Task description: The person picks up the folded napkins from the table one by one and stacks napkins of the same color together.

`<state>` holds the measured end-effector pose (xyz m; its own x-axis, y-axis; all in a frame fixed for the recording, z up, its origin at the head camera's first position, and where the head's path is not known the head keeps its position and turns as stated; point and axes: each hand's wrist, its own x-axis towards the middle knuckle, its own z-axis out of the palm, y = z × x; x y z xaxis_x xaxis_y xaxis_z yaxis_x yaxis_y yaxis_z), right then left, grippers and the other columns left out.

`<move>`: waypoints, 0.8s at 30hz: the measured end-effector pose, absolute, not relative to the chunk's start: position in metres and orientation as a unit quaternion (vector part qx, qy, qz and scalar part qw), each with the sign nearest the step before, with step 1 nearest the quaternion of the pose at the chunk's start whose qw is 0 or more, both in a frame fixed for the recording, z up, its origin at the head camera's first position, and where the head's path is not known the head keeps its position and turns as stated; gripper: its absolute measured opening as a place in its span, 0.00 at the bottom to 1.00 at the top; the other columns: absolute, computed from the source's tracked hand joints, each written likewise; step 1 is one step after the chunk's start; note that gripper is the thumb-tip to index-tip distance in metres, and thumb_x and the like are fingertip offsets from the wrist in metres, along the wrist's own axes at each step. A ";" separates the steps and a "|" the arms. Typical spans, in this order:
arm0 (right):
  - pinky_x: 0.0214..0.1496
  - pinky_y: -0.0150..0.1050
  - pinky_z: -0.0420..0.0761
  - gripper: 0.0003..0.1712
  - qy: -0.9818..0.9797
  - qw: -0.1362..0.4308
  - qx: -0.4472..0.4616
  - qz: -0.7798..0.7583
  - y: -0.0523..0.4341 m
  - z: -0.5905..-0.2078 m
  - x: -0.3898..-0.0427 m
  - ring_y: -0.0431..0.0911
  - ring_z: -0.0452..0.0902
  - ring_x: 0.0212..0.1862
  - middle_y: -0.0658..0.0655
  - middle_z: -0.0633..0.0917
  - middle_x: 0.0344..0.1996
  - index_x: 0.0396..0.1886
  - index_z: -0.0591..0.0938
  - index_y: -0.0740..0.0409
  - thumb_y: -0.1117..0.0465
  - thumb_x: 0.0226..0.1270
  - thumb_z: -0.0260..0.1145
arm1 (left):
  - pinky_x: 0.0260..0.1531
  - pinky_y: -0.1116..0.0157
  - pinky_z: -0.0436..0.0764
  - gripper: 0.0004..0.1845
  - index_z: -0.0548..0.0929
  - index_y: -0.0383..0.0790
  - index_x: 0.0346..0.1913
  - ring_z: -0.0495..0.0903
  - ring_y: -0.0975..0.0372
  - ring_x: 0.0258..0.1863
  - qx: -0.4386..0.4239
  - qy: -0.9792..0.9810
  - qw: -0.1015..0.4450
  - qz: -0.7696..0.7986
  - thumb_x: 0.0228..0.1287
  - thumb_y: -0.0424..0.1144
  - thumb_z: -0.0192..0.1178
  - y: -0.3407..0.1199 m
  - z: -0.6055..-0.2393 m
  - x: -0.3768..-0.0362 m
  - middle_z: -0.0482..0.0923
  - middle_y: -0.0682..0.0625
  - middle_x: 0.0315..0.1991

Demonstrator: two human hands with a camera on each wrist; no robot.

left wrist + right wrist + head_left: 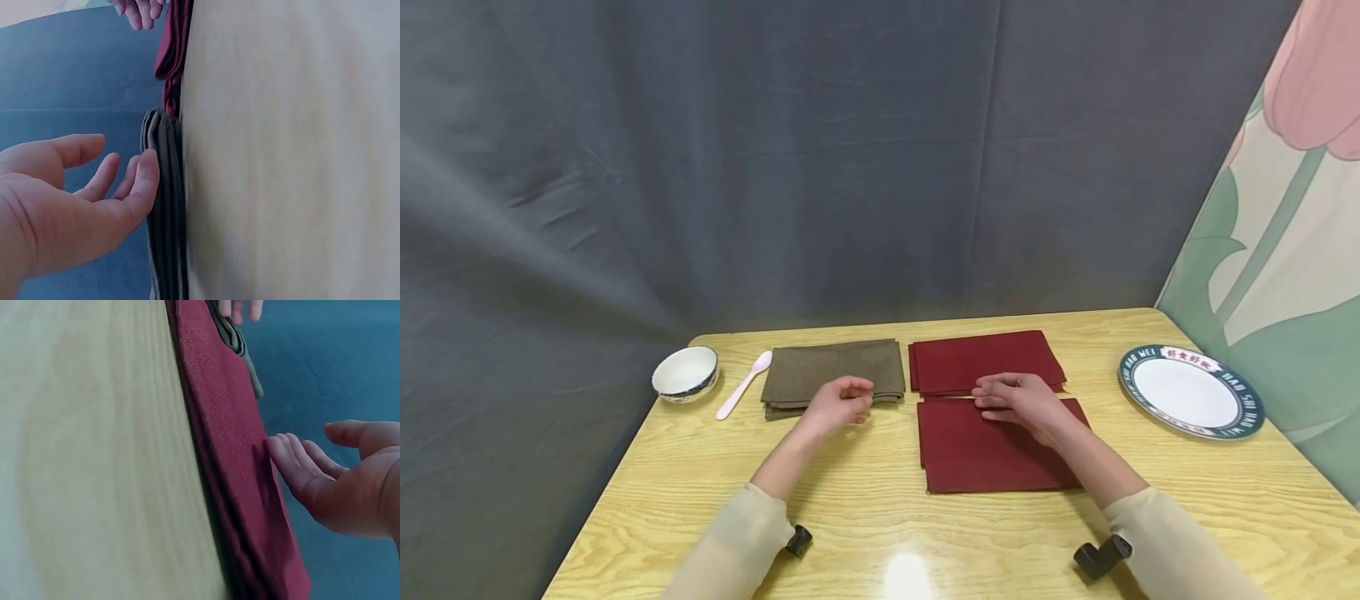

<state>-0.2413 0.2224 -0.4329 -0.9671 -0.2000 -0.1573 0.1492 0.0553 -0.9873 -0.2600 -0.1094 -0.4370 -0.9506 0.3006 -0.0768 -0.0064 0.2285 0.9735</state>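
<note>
A pale wooden table [865, 508] fills the lower half of the head view, backed by a grey curtain [775, 167] from nine to one o'clock and a tulip-patterned panel [1277, 250] at three o'clock; on the table, just right of centre, lies the near red napkin [985, 454], folded flat, with a far red napkin [981, 360] just beyond it at twelve o'clock, the two almost touching along their edges; at ten o'clock from the near napkin sits a folded olive-brown napkin [838, 367], just beside the far red one; a white plate with a dark lettered rim [1251, 417] rests at three o'clock near the table's right edge, well apart from the cloths; a small white bowl [685, 372] stands at nine o'clock near the left edge, and a white plastic spoon [743, 384] lies between the bowl and the olive-brown napkin; the right hand [1018, 402] rests with fingers relaxed and nearly straight on the far edge of the near red napkin, gripping nothing, fingertips against the cloth in the right wrist view; the left hand [838, 402] hovers at the near edge of the olive-brown napkin, fingers loosely curled and holding nothing, fingertips just beside the folded layers in the left wrist view.
</note>
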 end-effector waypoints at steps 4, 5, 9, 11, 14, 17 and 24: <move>0.52 0.43 0.84 0.27 0.713 0.126 -0.017 -0.689 0.231 -0.435 -0.234 0.51 0.85 0.51 0.72 0.82 0.55 0.68 0.67 0.80 0.63 0.80 0.56 | 0.47 0.52 0.83 0.16 0.77 0.27 0.61 0.79 0.43 0.50 0.106 0.766 0.141 0.618 0.75 0.30 0.57 -0.103 -0.441 -0.255 0.78 0.36 0.51; 0.52 0.43 0.84 0.27 0.713 0.127 -0.018 -0.689 0.234 -0.435 -0.232 0.51 0.85 0.51 0.71 0.83 0.55 0.68 0.67 0.80 0.63 0.80 0.56 | 0.48 0.52 0.83 0.16 0.77 0.27 0.61 0.78 0.43 0.50 0.109 0.765 0.145 0.618 0.75 0.30 0.57 -0.102 -0.441 -0.255 0.78 0.35 0.51; 0.52 0.43 0.84 0.27 0.712 0.129 -0.021 -0.690 0.243 -0.437 -0.226 0.50 0.85 0.50 0.69 0.84 0.53 0.67 0.67 0.82 0.63 0.81 0.56 | 0.48 0.53 0.83 0.17 0.77 0.27 0.61 0.78 0.44 0.51 0.114 0.760 0.165 0.619 0.75 0.31 0.57 -0.098 -0.443 -0.252 0.76 0.32 0.54; 0.52 0.43 0.84 0.27 0.712 0.129 -0.022 -0.689 0.248 -0.438 -0.223 0.49 0.85 0.50 0.68 0.84 0.52 0.67 0.66 0.83 0.63 0.81 0.55 | 0.49 0.53 0.83 0.17 0.77 0.27 0.62 0.78 0.45 0.52 0.116 0.758 0.176 0.618 0.75 0.31 0.57 -0.095 -0.444 -0.251 0.76 0.33 0.55; 0.52 0.42 0.84 0.27 0.713 0.126 -0.018 -0.690 0.255 -0.440 -0.219 0.48 0.85 0.49 0.67 0.85 0.51 0.67 0.66 0.83 0.63 0.81 0.55 | 0.49 0.53 0.83 0.18 0.76 0.27 0.62 0.78 0.45 0.52 0.121 0.755 0.182 0.618 0.74 0.31 0.58 -0.090 -0.445 -0.251 0.77 0.32 0.55; 0.52 0.42 0.84 0.27 0.714 0.121 -0.014 -0.689 0.263 -0.442 -0.216 0.47 0.85 0.48 0.66 0.85 0.51 0.67 0.65 0.84 0.64 0.82 0.53 | 0.49 0.53 0.83 0.18 0.76 0.26 0.62 0.79 0.45 0.51 0.126 0.755 0.182 0.617 0.74 0.32 0.59 -0.086 -0.446 -0.250 0.77 0.33 0.54; 0.52 0.42 0.84 0.28 0.710 0.114 -0.008 -0.695 0.280 -0.447 -0.208 0.43 0.85 0.48 0.63 0.86 0.51 0.68 0.63 0.84 0.64 0.81 0.54 | 0.49 0.54 0.83 0.20 0.74 0.26 0.64 0.78 0.45 0.54 0.132 0.747 0.196 0.621 0.74 0.31 0.58 -0.076 -0.448 -0.248 0.77 0.34 0.55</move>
<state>-0.2080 0.2797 -0.4469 -0.9740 -0.1688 -0.1509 0.1473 0.0337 -0.9885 -0.2479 -0.0763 -0.4480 -0.8888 0.4399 -0.1287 -0.0464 0.1928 0.9801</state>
